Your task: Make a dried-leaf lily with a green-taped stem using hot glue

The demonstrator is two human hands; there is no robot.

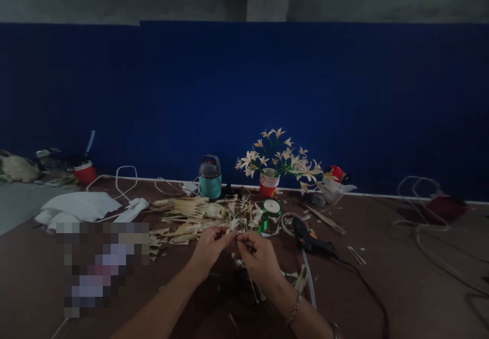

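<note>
Left hand (pixel 212 247) and right hand (pixel 260 255) at lower centre of frame, fingertips close together, grip of both pinching small pale piece (pixel 234 226); dry husks (pixel 191 208) left of centre; glue gun (pixel 316 246) right of centre; flowers (pixel 286 154) in red cup (pixel 268 188) above.

You brought your left hand (pixel 210 252) and right hand (pixel 262 255) close together over the brown table (pixel 355 298), fingers bent, whatever lay between the fingertips too small to make out. Cream artificial flowers (pixel 284 161) stood in a red-and-white cup (pixel 268 186) beyond; dried husk strips (pixel 187 209) lay left, a black glue gun (pixel 317 242) right.
</note>
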